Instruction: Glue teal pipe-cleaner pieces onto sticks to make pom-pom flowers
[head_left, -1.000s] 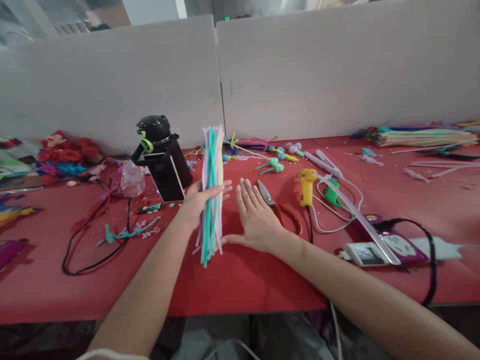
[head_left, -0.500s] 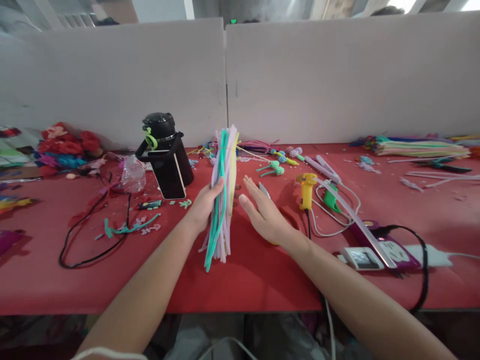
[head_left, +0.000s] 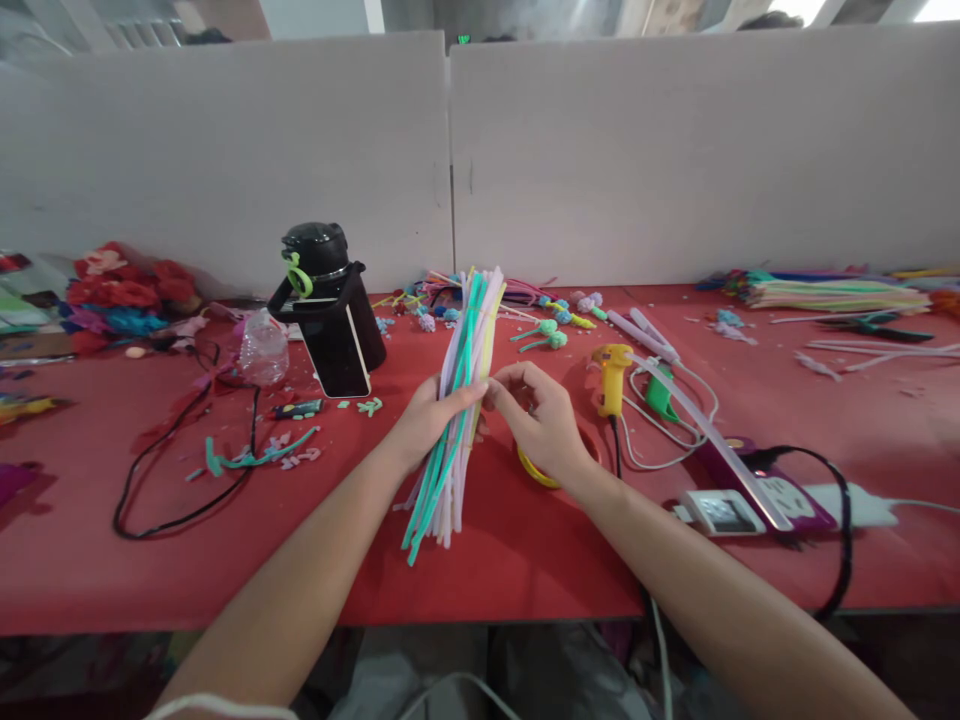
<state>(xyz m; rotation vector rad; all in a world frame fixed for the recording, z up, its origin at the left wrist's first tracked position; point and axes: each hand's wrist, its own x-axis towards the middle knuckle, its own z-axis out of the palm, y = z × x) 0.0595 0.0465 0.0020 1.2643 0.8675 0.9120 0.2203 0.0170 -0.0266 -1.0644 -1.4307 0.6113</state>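
Note:
A bundle of pipe cleaners (head_left: 455, 450) in lilac, teal and pale yellow leans upright over the red table, its top tilted to the right. My left hand (head_left: 431, 420) is wrapped round its middle, the thumb across the front. At the bundle's right side, my right hand (head_left: 538, 410) has its fingers bent and thumb and fingertips together by the left thumb; what they pinch, if anything, is too small to make out. Partly under my right hand lies a yellow ring-like object (head_left: 536, 470).
A black bottle (head_left: 322, 250) stands behind a phone (head_left: 337, 350) at centre left. To the right are a yellow glue gun (head_left: 613, 380), its cables and a purple power strip (head_left: 787, 500). More pipe cleaners (head_left: 832, 293) lie at the far right. A partition (head_left: 637, 160) closes the back.
My right hand has gone from flat and spread to pinching beside the bundle. The bundle's top leans further right, and my left thumb now lies across its front.

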